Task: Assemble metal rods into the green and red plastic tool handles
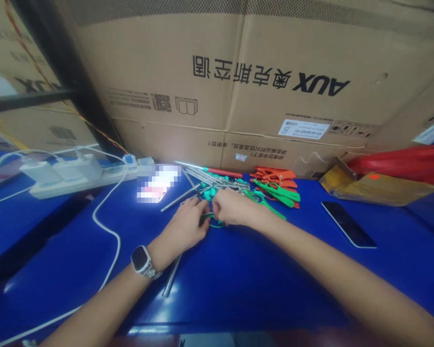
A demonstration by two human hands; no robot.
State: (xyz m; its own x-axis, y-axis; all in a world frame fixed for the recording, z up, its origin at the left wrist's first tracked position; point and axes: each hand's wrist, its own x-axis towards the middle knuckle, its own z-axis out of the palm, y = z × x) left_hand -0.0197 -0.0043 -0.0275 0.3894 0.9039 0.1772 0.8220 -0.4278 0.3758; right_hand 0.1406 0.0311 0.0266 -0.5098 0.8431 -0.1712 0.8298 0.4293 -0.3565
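Green piece (partly hidden) between hands

Centre of the table, left hand and right hand sit side by side! Behind them, a heap of rods; just right of that, overlapping pieces; farther right, a phone, with a bundle behind it. Away left, the power strip. One loose rod lies nearer the front, and a carton stands behind it all.
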